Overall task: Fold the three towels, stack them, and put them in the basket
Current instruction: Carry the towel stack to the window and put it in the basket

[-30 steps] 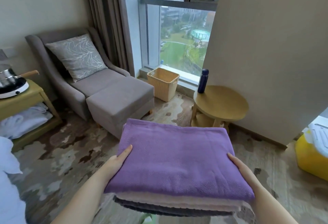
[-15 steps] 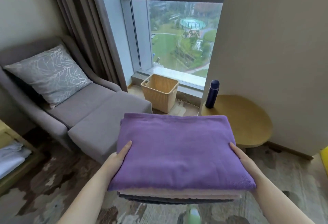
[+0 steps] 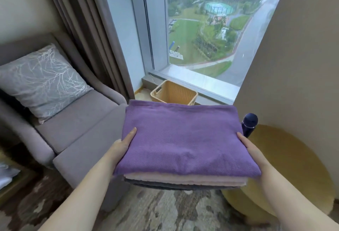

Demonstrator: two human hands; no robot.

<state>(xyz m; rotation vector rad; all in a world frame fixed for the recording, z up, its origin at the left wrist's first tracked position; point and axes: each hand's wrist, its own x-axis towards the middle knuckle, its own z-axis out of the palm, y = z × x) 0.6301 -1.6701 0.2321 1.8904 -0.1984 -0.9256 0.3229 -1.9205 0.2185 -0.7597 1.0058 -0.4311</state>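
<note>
Now, fingers (image 3: 131, 135) first. On each side only a thumb shows. The left hand (image 3: 122, 147), left of centre frame, lays its thumb flat on the purple towel (image 3: 179, 130), and the right hand (image 3: 252, 151), right of centre, mirrors it. The remaining fingers are hidden beneath, so we judge both hands to be clamping the stack (image 3: 183, 157) between thumb and underside.

Stack: held in the air at centre frame, purple on top, pale pink towel (image 3: 183, 178) in the middle, dark grey towel (image 3: 172, 186) at the bottom. Edges look roughly aligned.

The basket (image 3: 176, 91) stands on the floor under the window, upper centre, with its near side hidden behind the far edge of the stack.

Method note: we judge folding and stacking done, with the carry and placing left. We should hold the stack level with even pressure on both sides, so the lower layers do not slide. We cannot tell from here whether the stack fits the opening flat. If it is tight, we lower one end first and let go only once the base rests inside.

Hazard: the bottle (image 3: 249, 123) on the round yellow bench (image 3: 297, 166) appears just beside the right far corner, so we keep the swing away from it.
</note>
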